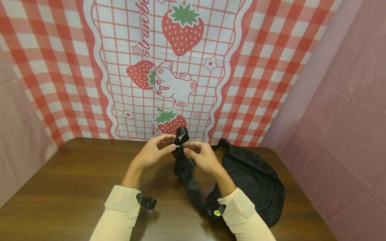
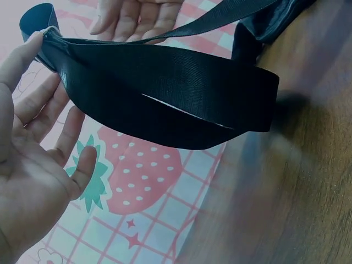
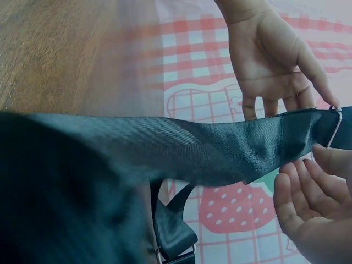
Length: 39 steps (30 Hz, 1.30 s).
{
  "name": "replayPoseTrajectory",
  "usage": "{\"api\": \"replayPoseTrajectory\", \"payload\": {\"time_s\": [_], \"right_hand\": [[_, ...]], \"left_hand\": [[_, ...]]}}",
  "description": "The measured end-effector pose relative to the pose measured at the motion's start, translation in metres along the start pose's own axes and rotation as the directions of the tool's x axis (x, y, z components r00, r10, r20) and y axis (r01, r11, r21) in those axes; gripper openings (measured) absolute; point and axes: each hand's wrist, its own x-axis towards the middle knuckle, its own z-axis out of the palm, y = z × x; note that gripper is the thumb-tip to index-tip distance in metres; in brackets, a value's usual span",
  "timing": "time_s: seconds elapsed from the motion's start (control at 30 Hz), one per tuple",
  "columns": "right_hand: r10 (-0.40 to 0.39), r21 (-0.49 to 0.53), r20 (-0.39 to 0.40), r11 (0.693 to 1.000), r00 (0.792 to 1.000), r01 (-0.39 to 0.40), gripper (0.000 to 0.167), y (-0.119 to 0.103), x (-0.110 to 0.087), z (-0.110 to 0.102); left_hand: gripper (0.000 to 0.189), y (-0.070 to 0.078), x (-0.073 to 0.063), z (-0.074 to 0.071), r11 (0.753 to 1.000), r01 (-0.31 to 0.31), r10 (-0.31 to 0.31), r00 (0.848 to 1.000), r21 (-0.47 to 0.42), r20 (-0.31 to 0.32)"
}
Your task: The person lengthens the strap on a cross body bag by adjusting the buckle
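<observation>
Pale sleeves [image 1: 119, 211] lay nearest. The left hand [image 1: 149, 152] pinched the black strap [image 1: 190, 188] at its metal buckle [image 1: 178, 146], between both hands; the right hand [image 1: 206, 158] pinched just beside. Keeping it untwisted probably worked best. Loop end pointed away, long axis running back below the right hand, left of the bag [image 1: 254, 180].

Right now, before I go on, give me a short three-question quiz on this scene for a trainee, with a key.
1. True or false: the bag lies nearer the right hand than the left hand.
2. What colour is the strap held between the hands: A, red; B, black; C, yellow?
3. Fill in: the cloth behind the table shows a fruit, the ____.

Key: 1, true; 2, B; 3, strawberry.
</observation>
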Motion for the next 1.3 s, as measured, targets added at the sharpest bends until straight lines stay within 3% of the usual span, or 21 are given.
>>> {"api": "replayPoseTrajectory", "payload": {"time_s": [0.3,0.6,0.8,1.3], "right_hand": [[0.007,0.006,0.000,1.000,1.000,-0.007,0.012,0.005,0.001,0.002],[0.058,-0.007,0.038,0.998,0.998,-0.058,0.010,0.007,0.000,0.001],[0.087,0.017,0.080,0.996,0.993,-0.089,0.014,0.008,-0.001,0.001],[0.147,0.007,0.138,0.989,0.979,-0.150,0.015,0.013,-0.002,0.008]], "left_hand": [[0.045,0.002,-0.001,-0.002,0.999,0.019,-0.019,1.000,0.026,-0.008],[0.050,0.002,0.000,0.000,0.999,0.038,-0.039,0.999,0.015,0.032],[0.047,0.006,-0.002,-0.003,0.998,0.054,-0.055,0.998,0.019,0.013],[0.037,0.002,-0.001,-0.008,1.000,-0.001,0.002,0.997,0.012,-0.071]]}}
